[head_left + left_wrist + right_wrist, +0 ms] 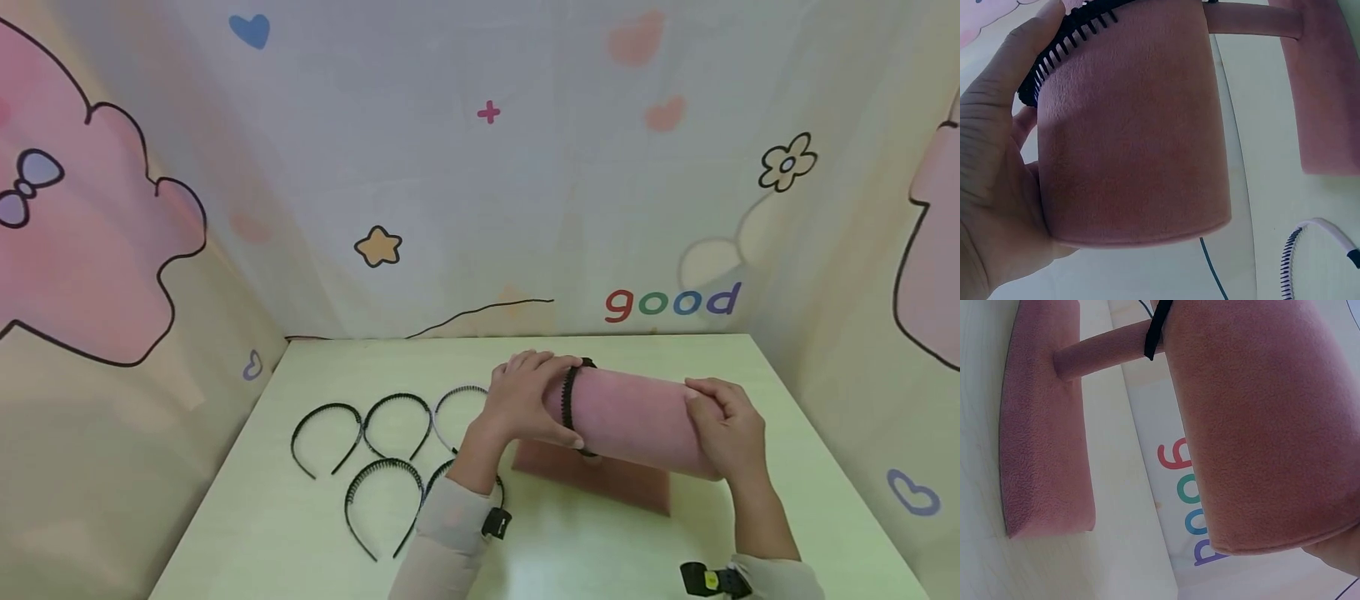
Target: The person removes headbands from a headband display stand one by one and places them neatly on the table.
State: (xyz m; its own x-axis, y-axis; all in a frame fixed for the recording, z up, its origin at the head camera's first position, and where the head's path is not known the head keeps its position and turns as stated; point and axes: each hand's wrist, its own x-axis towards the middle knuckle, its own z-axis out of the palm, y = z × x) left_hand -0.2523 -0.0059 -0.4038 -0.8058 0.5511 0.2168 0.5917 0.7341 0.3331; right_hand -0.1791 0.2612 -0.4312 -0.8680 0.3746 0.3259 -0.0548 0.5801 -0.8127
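A pink plush headband stand has a thick horizontal roll (645, 417) on a short post (1254, 19) above a flat base (600, 479). Around the roll, toward its left end, sits a black toothed headband (567, 408). My left hand (521, 400) holds this headband, thumb low at the front and fingers over the top. In the left wrist view the teeth of the black band (1072, 40) lie against the plush. One tip of the band (1157, 331) shows beside the post in the right wrist view. At the other end of the roll, my right hand (731, 429) grips the edge.
Several headbands lie in two rows on the table's left, among them a black one (386, 462) in front and a pale one (437, 417) behind, partly covered by my left arm. A printed cloth backdrop (450, 183) rises behind the table (247, 500).
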